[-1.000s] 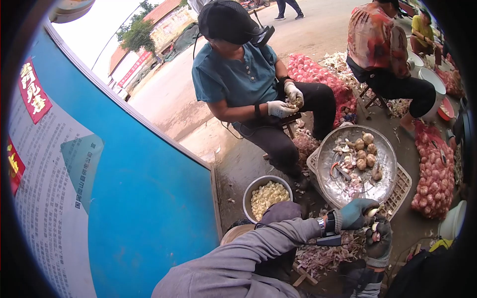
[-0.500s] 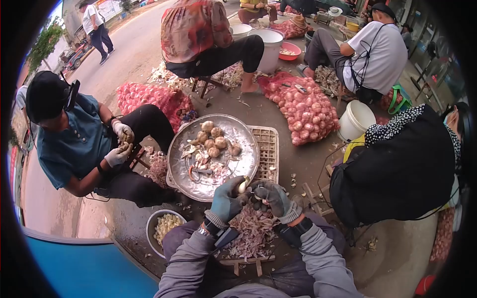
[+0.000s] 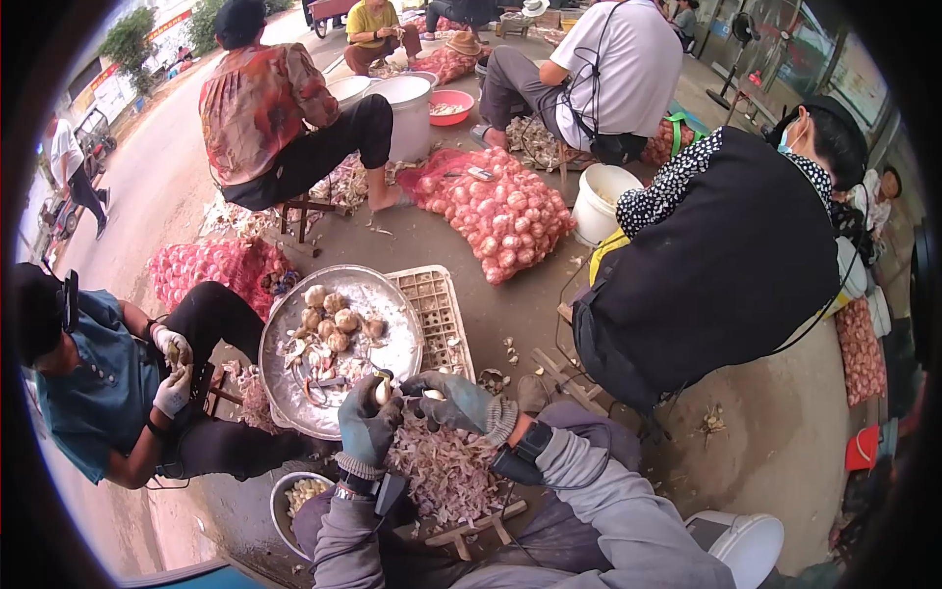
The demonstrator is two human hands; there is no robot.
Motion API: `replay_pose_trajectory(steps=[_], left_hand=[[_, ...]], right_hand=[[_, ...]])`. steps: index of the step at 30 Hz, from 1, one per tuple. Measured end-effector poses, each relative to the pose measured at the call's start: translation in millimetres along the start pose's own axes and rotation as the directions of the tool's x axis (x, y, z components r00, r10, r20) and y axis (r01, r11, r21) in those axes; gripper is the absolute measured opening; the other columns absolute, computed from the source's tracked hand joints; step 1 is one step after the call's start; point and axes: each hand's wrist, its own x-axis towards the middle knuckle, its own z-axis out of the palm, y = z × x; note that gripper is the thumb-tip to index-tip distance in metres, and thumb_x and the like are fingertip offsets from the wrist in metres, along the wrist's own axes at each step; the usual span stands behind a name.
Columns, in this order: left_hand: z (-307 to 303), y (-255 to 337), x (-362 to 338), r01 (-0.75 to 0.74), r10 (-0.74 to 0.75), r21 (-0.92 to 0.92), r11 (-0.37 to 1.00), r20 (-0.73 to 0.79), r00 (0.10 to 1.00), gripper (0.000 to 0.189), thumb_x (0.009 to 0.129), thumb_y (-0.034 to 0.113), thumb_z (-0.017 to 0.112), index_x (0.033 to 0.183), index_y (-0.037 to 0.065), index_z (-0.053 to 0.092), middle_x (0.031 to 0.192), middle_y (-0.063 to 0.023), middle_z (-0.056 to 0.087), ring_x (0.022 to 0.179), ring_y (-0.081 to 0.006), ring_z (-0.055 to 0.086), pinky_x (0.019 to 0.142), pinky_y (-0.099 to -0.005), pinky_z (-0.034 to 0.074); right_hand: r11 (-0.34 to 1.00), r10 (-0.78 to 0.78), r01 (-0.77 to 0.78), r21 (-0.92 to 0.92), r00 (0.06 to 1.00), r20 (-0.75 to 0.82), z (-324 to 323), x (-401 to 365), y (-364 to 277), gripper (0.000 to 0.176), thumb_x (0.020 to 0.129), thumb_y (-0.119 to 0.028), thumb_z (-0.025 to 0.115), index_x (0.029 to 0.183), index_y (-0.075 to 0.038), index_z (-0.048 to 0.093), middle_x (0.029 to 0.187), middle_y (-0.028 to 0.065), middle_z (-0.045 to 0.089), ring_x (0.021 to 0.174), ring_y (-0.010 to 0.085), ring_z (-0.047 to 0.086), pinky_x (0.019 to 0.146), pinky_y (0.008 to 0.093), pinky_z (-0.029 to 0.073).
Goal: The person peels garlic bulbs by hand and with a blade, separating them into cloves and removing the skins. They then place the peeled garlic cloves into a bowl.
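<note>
My left hand (image 3: 368, 424), in a blue-grey work glove, is closed with a peeled white garlic clove (image 3: 383, 392) between thumb and fingers. Close beside it, my gloved right hand (image 3: 459, 404) is closed around another pale garlic clove (image 3: 433, 395) that shows at its fingertips. Both hands are over the near edge of a round metal tray (image 3: 402, 324), which holds several garlic bulbs (image 3: 337, 341), loose cloves and skins. A heap of papery garlic skins (image 3: 446, 471) lies below my hands. A bowl of peeled cloves (image 3: 306, 494) is by my left knee, partly hidden.
A plastic crate (image 3: 437, 312) supports the tray. A red mesh sack of garlic (image 3: 505, 216) and a white bucket (image 3: 601, 201) stand ahead. One person with white gloves (image 3: 173, 388) sits at left; another in a black garment (image 3: 716, 285) sits at right. A lidded white container (image 3: 751, 545) is at lower right.
The view has turned right, so the tray, sack and people appear farther left. My right hand has turned, and a pale clove now shows at its fingertips. My left hand still grips its clove.
</note>
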Motion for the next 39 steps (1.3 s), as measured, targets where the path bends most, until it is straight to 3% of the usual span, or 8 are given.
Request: replay_pose_trajectory(steps=[3,8,16,21,28,29,30,39], left_hand=[[-10.1,-6.6,7.5,0.000,0.001,0.011,1.000,-0.079,0.997,0.034,0.088,-0.007,0.065,0.121,-0.003,0.061,0.095,-0.0040,0.065,0.080,-0.0101,0.061,0.069,-0.0239,0.052],[-3.6,-9.4,5.1,0.024,-0.025,-0.015,1.000,-0.069,0.997,0.037,0.090,0.002,0.071,0.125,-0.001,0.060,0.094,-0.0027,0.065,0.076,-0.0098,0.061,0.065,-0.0242,0.050],[2.8,-36.3,6.4,-0.106,0.098,0.019,0.994,0.235,0.967,0.052,0.091,-0.003,0.069,0.139,0.000,0.048,0.127,-0.0084,0.059,0.113,-0.0137,0.058,0.098,-0.0291,0.050],[6.2,-33.3,2.8,-0.081,0.110,-0.105,0.991,0.313,0.943,0.058,0.093,-0.005,0.063,0.146,-0.001,0.041,0.132,-0.0104,0.057,0.123,-0.0167,0.053,0.106,-0.0314,0.045],[3.3,-23.7,0.8,-0.313,0.301,0.044,0.949,0.181,0.936,0.045,0.087,-0.003,0.069,0.130,-0.001,0.058,0.114,-0.0151,0.069,0.102,-0.0164,0.063,0.091,-0.0314,0.052],[9.8,-28.0,3.7,-0.016,0.099,-0.362,0.932,0.214,0.972,0.040,0.086,0.000,0.071,0.125,-0.001,0.060,0.108,-0.0126,0.069,0.098,-0.0159,0.063,0.089,-0.0310,0.052],[1.8,-24.4,1.0,-0.341,0.323,0.092,0.936,0.163,0.932,0.036,0.085,0.001,0.072,0.120,0.000,0.061,0.104,-0.0109,0.068,0.096,-0.0152,0.062,0.086,-0.0317,0.052],[-3.4,-15.7,-1.9,-0.233,0.215,0.086,0.969,0.179,0.960,0.021,0.086,0.016,0.071,0.097,0.002,0.061,0.081,-0.0172,0.061,0.074,-0.0273,0.060,0.070,-0.0381,0.049]], right_hand=[[0.942,-0.087,0.089,-0.323,0.996,0.021,-9.5,-3.9,14.3,0.037,0.100,-0.019,0.057,0.132,0.000,0.055,0.103,0.0053,0.066,0.073,0.0097,0.062,0.065,0.0242,0.052],[0.886,0.348,-0.324,0.332,0.938,-0.012,-0.6,-2.4,-7.7,0.038,0.095,-0.031,0.068,0.119,-0.002,0.064,0.092,0.0024,0.068,0.067,0.0106,0.064,0.051,0.0244,0.053],[0.842,0.192,-0.191,0.504,0.980,0.050,-11.3,5.6,30.0,0.042,0.099,-0.039,0.062,0.111,0.000,0.066,0.081,-0.0007,0.064,0.063,0.0045,0.056,0.053,0.0175,0.044],[0.949,0.253,-0.234,0.212,0.965,-0.069,-1.7,6.4,-14.0,0.043,0.099,-0.044,0.059,0.101,-0.002,0.066,0.069,-0.0026,0.058,0.050,0.0027,0.047,0.044,0.0195,0.034],[0.941,0.235,-0.186,0.283,0.961,-0.148,-0.4,2.4,1.4,0.037,0.099,-0.043,0.061,0.105,-0.007,0.064,0.064,-0.0072,0.050,0.047,0.0018,0.041,0.041,0.0203,0.026],[0.939,0.228,-0.176,0.295,0.962,-0.152,-1.8,3.0,5.7,0.037,0.100,-0.043,0.059,0.108,-0.008,0.064,0.064,-0.0071,0.048,0.047,0.0019,0.039,0.042,0.0203,0.026],[0.935,0.242,-0.192,0.296,0.960,-0.142,-2.4,2.8,5.5,0.037,0.102,-0.042,0.057,0.112,-0.008,0.064,0.067,-0.0058,0.051,0.046,0.0022,0.038,0.042,0.0204,0.025],[0.965,0.166,-0.138,0.222,0.980,-0.113,-7.0,-4.4,34.3,0.039,0.104,-0.039,0.054,0.122,-0.005,0.062,0.083,-0.0017,0.061,0.059,0.0034,0.050,0.050,0.0183,0.037]])
